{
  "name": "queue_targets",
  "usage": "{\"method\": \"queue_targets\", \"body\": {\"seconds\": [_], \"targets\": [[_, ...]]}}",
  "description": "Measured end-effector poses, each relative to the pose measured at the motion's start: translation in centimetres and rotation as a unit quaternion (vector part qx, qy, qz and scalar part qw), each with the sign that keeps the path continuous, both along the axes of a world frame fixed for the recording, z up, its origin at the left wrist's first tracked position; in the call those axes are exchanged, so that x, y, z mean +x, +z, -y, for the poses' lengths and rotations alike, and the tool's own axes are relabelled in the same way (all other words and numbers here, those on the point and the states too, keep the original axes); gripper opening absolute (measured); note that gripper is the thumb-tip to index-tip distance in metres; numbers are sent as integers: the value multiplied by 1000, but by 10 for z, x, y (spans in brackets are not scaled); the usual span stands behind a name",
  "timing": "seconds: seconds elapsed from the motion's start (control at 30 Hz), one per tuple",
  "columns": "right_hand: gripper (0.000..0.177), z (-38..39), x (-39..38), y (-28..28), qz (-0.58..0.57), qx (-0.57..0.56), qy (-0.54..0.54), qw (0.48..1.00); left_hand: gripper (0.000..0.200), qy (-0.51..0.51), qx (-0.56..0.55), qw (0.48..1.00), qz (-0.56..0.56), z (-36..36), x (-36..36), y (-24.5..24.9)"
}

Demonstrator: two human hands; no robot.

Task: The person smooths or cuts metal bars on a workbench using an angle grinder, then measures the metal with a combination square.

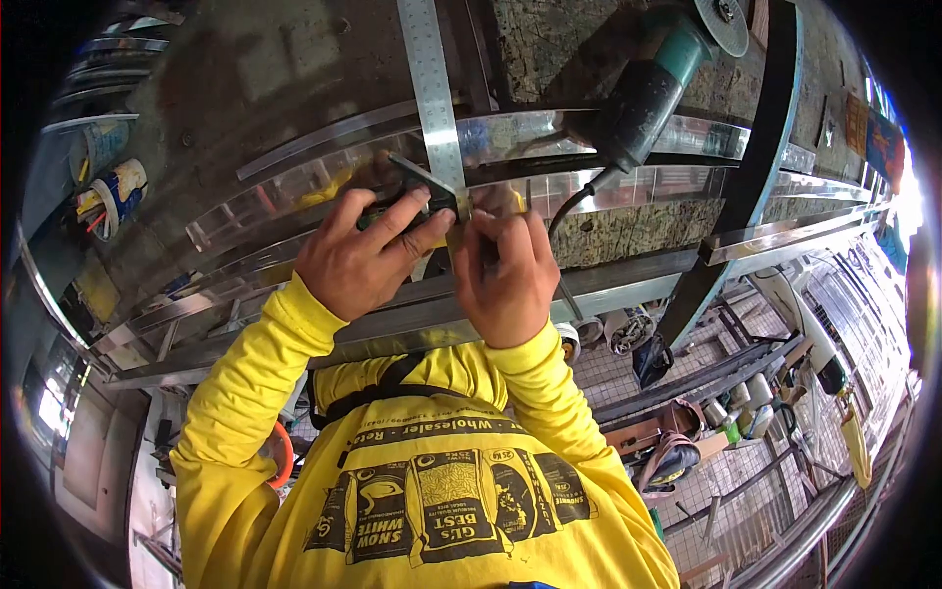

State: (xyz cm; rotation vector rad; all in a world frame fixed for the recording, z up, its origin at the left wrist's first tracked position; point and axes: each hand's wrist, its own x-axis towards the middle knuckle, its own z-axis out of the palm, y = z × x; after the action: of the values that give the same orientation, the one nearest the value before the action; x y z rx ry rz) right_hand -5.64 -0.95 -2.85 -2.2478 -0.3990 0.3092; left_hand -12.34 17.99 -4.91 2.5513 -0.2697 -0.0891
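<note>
My left hand (358,250) grips the dark handle of a square (427,174), its fingers wrapped over the stock. The square's long metal ruler blade (427,74) runs up and away across shiny metal bars (324,187). Close on the right, my right hand (510,275) is closed in a pinch against the near end of the blade; what it holds, if anything, is hidden by the fingers. Both hands are over the metal bars and do not touch each other.
An angle grinder (653,98) lies at the upper right, its cord curving down near my right hand. A dark metal bar (751,167) crosses the work surface. A container of pens (123,187) is at the left. Tools and cans (751,402) lie below right.
</note>
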Motion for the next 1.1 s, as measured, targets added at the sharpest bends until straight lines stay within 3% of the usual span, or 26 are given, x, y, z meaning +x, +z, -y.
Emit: {"method": "queue_targets", "body": {"seconds": [0.2, 0.3, 0.53, 0.63, 0.73, 1.1], "targets": [[23, 7, -8, 3, 7, -4, 15, 1000, 55, -5, 7, 1000, 9, 0, 0, 0], [20, 30, -26, 2, -60, -32, 44, 997, 57, -8, -5, 1000, 15, 0, -2, -3], [14, 68, -46, -9, -124, 91, -113, 982, 57, -9, -9, 999, 40, 1, -2, -4], [13, 70, -44, -7, -393, 262, -246, 847, 49, 0, 0, 999, 44, 3, 0, -1], [15, 63, -40, -7, -400, 317, -237, 827, 56, -15, -3, 998, 54, 1, -2, -1], [13, 44, -44, -1, -230, 212, -234, 921, 54, -19, 10, 999, 47, 2, -3, -1]]}}
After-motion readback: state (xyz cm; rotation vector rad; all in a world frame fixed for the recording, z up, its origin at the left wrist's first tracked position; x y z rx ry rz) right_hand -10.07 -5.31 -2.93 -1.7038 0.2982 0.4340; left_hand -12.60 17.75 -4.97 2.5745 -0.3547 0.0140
